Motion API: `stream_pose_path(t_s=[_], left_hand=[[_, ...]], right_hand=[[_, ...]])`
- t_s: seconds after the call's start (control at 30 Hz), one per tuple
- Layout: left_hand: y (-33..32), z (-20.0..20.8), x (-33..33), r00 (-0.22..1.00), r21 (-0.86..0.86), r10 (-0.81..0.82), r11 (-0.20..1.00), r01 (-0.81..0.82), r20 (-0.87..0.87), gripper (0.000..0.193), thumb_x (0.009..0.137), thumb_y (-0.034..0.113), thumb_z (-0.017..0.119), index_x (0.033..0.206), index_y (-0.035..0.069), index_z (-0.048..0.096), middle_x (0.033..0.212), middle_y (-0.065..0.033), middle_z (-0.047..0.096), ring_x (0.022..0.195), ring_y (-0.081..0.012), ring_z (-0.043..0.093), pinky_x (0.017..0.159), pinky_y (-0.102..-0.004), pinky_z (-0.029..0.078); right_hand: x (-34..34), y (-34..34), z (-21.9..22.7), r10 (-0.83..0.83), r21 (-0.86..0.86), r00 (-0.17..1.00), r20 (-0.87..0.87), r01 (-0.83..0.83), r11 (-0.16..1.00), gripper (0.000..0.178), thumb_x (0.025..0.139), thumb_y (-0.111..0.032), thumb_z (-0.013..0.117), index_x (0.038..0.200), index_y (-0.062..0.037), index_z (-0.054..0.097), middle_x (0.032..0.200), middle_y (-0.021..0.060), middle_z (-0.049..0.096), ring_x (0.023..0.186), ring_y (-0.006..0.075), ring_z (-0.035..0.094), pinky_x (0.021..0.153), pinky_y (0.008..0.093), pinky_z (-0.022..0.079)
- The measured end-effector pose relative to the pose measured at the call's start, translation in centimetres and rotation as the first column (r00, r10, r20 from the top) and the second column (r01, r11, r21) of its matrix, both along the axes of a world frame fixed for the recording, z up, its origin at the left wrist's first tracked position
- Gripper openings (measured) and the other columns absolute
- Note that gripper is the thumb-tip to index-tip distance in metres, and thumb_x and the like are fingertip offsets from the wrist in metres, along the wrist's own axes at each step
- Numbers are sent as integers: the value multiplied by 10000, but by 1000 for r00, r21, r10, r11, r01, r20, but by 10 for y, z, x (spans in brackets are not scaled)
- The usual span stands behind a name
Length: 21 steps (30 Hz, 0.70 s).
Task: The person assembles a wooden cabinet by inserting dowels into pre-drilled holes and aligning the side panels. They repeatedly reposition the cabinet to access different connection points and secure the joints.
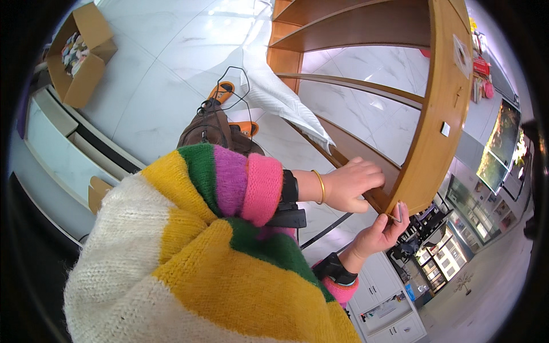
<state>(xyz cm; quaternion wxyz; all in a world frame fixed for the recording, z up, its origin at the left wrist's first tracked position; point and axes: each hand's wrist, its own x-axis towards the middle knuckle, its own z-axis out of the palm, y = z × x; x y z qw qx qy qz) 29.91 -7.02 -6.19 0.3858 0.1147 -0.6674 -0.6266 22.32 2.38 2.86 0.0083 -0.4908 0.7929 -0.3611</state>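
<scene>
A wooden shelf unit (426, 143) with several boards rises in front of me. My left hand (354, 186), with a gold bracelet at the wrist, rests at the corner of the unit, its fingers curled over the edge of the lowest board. Below it in the picture, my right hand (380, 233) is closed beside the end of the side panel. A thin bent metal rod that looks like a hex key (399, 211) sticks out from between its thumb and fingers. Whether its tip sits in the panel cannot be seen.
White wrapping sheet (280, 94) hangs by the shelf boards. A dark cable (249, 88) loops near my orange shoes. An open cardboard box (88, 34) stands at the upper left; a white cabinet (377, 286) is at the lower right. A monitor (498, 148) lies far right.
</scene>
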Motion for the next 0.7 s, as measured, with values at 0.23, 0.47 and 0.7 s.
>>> stream_pose_path(t_s=[0.23, 0.47, 0.7], left_hand=[[0, 5, -3, 997, -14, -5, 1000, 6, 79, 354, 544, 179, 585, 846, 28, 475, 829, -115, 472, 810, -296, 455, 698, -368, 334], [2, 5, -8, 991, -46, 85, 996, -81, 104, 322, 557, 167, 597, 834, 34, 499, 806, -104, 511, 805, -289, 493, 683, -371, 359], [-8, 10, -5, 996, -27, 23, 999, -20, 83, 339, 591, 211, 612, 864, 34, 515, 778, -100, 531, 774, -280, 517, 689, -361, 381]], right_hand=[[0, 4, -3, 10, -40, 999, 50, -8, 999, 295, 799, -132, 548, 1039, 39, 541, 1152, 114, 464, 1104, 243, 435, 963, 374, 325], [-2, 2, -2, 39, -36, 999, 13, -38, 999, 309, 824, -175, 553, 1040, 46, 535, 1158, 114, 463, 1090, 233, 444, 950, 362, 333], [0, 2, -3, 11, -41, 1000, 19, -11, 999, 302, 820, -156, 541, 1038, 53, 531, 1160, 118, 461, 1086, 233, 446, 948, 353, 336]])
